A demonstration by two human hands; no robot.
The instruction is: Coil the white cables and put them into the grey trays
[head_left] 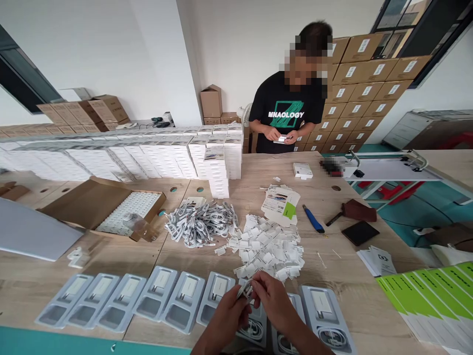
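My left hand (228,311) is closed around a coiled grey-white cable (244,290), above the row of trays. My right hand (272,297) pinches the same cable from the other side with closed fingers. Under my hands lies a grey plastic tray (263,315), partly hidden, with a coiled cable (253,329) in its lower compartment. The tray at the right end (334,310) holds a white power adapter (320,301) and another coiled cable (331,337). Toward the left, several trays (185,298) hold adapters, their lower compartments bare.
Beyond my hands lie a heap of small white pieces (271,246) and a pile of cables (199,222). A blue utility knife (313,219) lies right, near green-and-white boxes (424,296). An open carton (103,207) sits left. Across the table a person (288,108) holds a small white item.
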